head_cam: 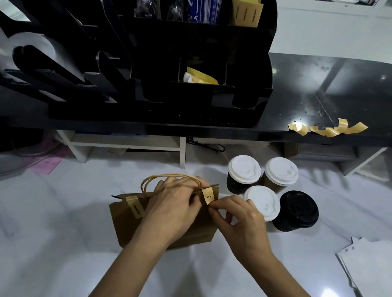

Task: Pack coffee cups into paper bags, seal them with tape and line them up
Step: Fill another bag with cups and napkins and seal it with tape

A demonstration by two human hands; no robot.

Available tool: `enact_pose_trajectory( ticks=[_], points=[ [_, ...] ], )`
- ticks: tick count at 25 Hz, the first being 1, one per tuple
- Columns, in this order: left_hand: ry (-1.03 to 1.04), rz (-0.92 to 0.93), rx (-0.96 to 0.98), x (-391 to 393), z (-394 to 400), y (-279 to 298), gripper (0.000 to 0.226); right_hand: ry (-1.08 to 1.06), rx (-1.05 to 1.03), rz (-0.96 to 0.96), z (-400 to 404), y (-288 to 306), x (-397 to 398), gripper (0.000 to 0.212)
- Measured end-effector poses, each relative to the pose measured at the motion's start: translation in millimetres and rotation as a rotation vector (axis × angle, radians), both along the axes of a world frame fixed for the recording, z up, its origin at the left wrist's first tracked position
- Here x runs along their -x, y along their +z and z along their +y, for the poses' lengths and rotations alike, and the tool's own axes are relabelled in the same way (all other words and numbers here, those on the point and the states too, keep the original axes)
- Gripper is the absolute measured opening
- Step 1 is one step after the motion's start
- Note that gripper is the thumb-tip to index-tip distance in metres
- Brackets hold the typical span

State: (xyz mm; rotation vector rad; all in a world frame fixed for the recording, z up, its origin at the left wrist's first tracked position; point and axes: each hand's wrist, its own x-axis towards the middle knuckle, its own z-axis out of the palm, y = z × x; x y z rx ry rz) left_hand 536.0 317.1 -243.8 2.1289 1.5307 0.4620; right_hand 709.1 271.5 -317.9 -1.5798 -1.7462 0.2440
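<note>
Both forearms reach in from six o'clock and meet over a brown paper bag [130, 228] standing on the pale marbled counter [39, 231]. The left hand [172, 206] lies across the bag's folded top, its fingers curled over the edge beside the twisted paper handles [149, 182]. The right hand [241, 219] comes in from four o'clock, thumb and forefinger narrowed to a pinch on the lower end of a tan tape strip [208, 195] that wraps over the top fold. A second tape strip [136, 206] already sits over the fold at the bag's nine o'clock end. The bag is matte kraft paper, flat-sided with creased corners.

Just beside the bag at three o'clock stand four lidded coffee cups: three with white domed plastic lids [243, 169] and one with a black lid [297, 207], touching in a cluster. At one o'clock, curled tape pieces [329, 129] hang from the edge of a glossy black shelf [331, 85].
</note>
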Motion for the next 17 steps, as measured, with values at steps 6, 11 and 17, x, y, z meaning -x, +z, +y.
enact_pose_trajectory(
  ticks=[6,11,17],
  points=[
    [0.051,-0.041,0.006,-3,1,-4,0.028,0.038,0.052,0.158,-1,8,5,0.013],
    [0.067,-0.032,-0.135,-7,0,-9,0.022,-0.004,0.083,0.229,-1,10,5,0.012],
    [0.014,0.009,-0.166,-5,0,-11,0.024,-0.111,0.207,0.521,11,19,5,0.019]
  ],
)
